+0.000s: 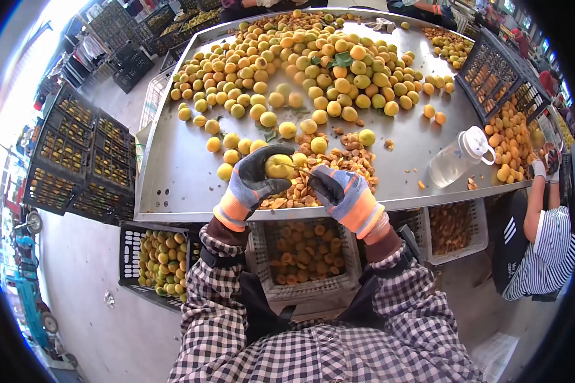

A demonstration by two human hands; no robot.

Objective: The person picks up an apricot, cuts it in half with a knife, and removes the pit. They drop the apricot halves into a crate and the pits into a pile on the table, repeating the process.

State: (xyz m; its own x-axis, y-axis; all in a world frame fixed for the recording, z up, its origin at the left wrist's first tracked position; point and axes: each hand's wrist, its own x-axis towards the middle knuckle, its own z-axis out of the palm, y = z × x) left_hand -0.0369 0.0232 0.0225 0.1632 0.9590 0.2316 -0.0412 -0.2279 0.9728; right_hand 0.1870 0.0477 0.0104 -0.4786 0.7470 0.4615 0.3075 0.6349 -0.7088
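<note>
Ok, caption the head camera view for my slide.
Gloved left hand grips a round yellow fruit, gloved right hand beside it, over a grey metal table piled with more.

Brightness: strong daylight, evenly bright over the metal table (185, 172).
Source: upper left — the corner there is blown out to white.
Glare: pale sheen on the table's bare steel; highlight on the plastic bottle (455, 163).
Shadows: soft, short under the apricots (326, 57); darker beneath the table.
Distortion: fisheye — edges bend, black vignette rings the frame.
Focus: centre sharp, rim details smeared.
</note>
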